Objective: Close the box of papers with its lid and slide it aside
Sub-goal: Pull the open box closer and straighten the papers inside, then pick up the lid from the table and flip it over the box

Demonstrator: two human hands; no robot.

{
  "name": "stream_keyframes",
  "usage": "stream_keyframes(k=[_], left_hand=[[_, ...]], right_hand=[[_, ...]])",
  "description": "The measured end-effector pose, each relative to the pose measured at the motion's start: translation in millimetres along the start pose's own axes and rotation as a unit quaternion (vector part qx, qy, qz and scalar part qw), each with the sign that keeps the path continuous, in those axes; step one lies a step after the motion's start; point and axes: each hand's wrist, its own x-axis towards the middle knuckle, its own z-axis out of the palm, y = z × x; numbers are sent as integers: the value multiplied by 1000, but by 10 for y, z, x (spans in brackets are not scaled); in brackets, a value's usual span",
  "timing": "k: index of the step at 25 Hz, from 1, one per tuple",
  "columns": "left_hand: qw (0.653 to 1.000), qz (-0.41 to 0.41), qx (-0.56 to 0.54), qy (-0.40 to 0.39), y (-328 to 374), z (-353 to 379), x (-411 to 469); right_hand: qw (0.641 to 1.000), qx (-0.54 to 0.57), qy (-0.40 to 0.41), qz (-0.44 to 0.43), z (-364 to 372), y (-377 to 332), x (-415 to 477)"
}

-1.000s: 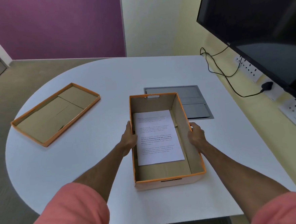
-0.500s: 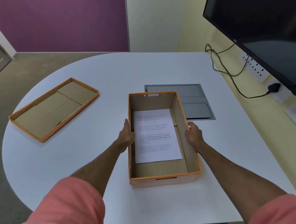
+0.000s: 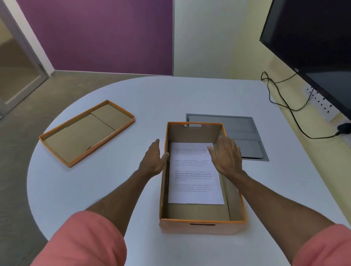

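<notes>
Nothing done yet — box [image 3: 201,224] uncovered, lid [image 3: 87,132] well apart at ten o'clock on the tabletop [image 3: 188,94]; left hand [image 3: 154,160] and right hand [image 3: 227,155] spread, grip empty.

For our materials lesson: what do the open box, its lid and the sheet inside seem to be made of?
Box: apparently cardboard, matt brown inside, orange rim, with a cut handle slot.
Lid: the same brown board with orange edging; a flap seam shows.
Sheet: thin white paper, flat, with printed text.
</notes>
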Motion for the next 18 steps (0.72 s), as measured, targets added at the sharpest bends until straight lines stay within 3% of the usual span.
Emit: stream_keyframes(k=[3,10,18], left_hand=[[997,12,67,22,-98,-280,-40],[988,-14,136,68,-603,-1001,-76],[981,-48,171,77,-1687,-1854,237]], right_hand=[[999,-15,-34,-19,18,-347,125],[991,-15,-32,-131,191,-1478,247],[980,5,-98,-173,774,-3017,412]])
